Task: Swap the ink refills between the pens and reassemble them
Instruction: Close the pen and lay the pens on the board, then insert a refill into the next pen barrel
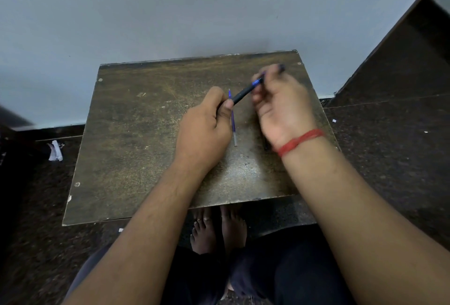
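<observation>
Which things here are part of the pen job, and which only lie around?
Part of the job:
- black pen, held by left hand and right hand
- loose blue refill on the table

Lying about:
- crumpled paper on the floor
- small white scraps

Black pen [243, 92] with blue band; blue refill [233, 119]; red wrist thread [298, 142]; mottled brown table [146, 134].

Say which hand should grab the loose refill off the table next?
Probably right. Left hand grips the pen barrel; the right holds only its far end, so it seems easier to free. The refill lies on the table between them.
</observation>
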Demonstrator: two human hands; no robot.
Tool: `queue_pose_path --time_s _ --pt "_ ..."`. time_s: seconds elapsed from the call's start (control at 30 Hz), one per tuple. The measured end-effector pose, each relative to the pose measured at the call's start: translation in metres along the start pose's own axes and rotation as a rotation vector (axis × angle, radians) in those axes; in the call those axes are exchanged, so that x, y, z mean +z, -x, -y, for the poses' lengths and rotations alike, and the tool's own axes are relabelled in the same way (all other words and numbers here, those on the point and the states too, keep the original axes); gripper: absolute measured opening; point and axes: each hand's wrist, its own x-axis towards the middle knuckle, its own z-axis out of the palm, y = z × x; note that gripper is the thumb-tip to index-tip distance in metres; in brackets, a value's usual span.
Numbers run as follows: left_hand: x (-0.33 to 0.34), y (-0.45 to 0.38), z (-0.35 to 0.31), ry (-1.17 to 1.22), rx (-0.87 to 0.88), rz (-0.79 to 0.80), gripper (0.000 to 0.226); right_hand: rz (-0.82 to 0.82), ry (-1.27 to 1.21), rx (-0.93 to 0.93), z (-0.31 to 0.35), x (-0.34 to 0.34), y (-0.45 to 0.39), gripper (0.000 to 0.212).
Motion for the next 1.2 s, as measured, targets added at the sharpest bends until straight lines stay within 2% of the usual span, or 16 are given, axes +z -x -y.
queue_pose_path --time_s 0.03,0.1,0.2,0.27,0.43,0.57,0.73,0.83,1.2 --pt "-0.001 0.001 0.002 -0.002 -0.019 0.002 0.021 -0.086 -0.096 -0.036 0.012 -0.007 -0.009 0.024" --pt "-0.003 0.000 0.006 0.013 -0.062 -0.036 0.021 -0.174 -0.001 -0.165 0.026 -0.028 -0.019 0.027" --pt "-0.002 -0.003 0.005 0.065 -0.106 -0.128 0.020 -0.091 0.529 -0.248 0.014 -0.040 -0.012 0.026" --pt "0.000 -0.001 0.004 0.061 -0.105 -0.134 0.018 -0.039 0.851 -0.319 0.008 -0.032 -0.011 0.024" --pt "-0.002 -0.002 0.007 0.078 -0.135 -0.157 0.016 -0.001 1.356 -0.382 0.014 -0.017 0.001 0.021" --pt "0.001 -0.001 0.005 0.093 -0.137 -0.152 0.017 -0.008 1.431 -0.420 0.014 -0.022 0.002 0.025" --pt "0.000 -0.001 0.006 0.108 -0.156 -0.155 0.018 -0.001 1.674 -0.433 0.008 -0.024 0.001 0.027" --pt "0.000 -0.001 0.006 0.110 -0.166 -0.147 0.018 -0.006 1.685 -0.414 0.006 -0.025 -0.001 0.023" --pt "0.000 -0.001 0.003 0.123 -0.174 -0.126 0.018 0.005 1.780 -0.429 0.007 -0.026 -0.004 0.028"
